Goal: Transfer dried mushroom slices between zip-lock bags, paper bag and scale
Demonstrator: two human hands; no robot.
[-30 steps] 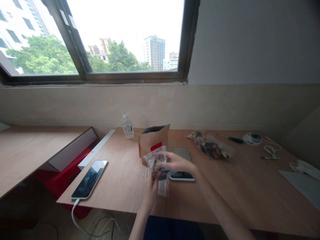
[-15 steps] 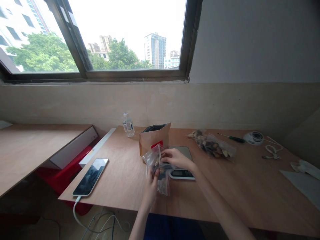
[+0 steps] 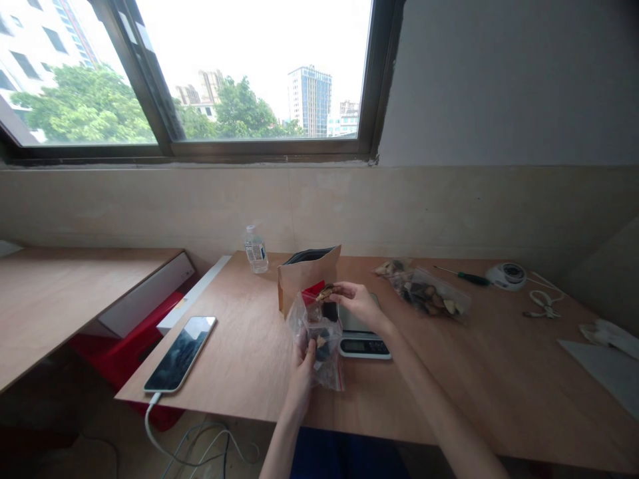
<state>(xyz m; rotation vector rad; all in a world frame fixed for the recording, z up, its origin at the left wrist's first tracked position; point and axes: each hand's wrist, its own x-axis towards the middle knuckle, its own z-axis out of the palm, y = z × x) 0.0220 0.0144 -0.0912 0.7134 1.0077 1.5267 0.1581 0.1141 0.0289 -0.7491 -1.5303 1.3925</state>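
My left hand (image 3: 302, 359) is closed on a clear zip bag (image 3: 328, 372), held up over the table with its mouth toward the paper pouch. Inside the bag shows a small pale piece beside something dark. Between the fingertips of my right hand (image 3: 357, 303) is a brown, wrinkled dried piece (image 3: 325, 291), just above the bag's opening; its exact kind I cannot make out. Behind the bag stands an open kraft paper pouch (image 3: 304, 279) with a red mark on its front. A kitchen scale (image 3: 365, 346) lies under my right forearm, its plate partly hidden.
Clear bags of dried pieces (image 3: 429, 296) lie at the back right, near a green-handled screwdriver (image 3: 472, 278) and a white dome camera (image 3: 506, 275). A water bottle (image 3: 256, 251) stands at the back. A phone (image 3: 180, 354) on a cable lies left, by the table edge.
My right hand has come out of the zip bag and moved up and slightly right, with the dried piece now showing in its fingers. The bag in my left hand hangs more open.
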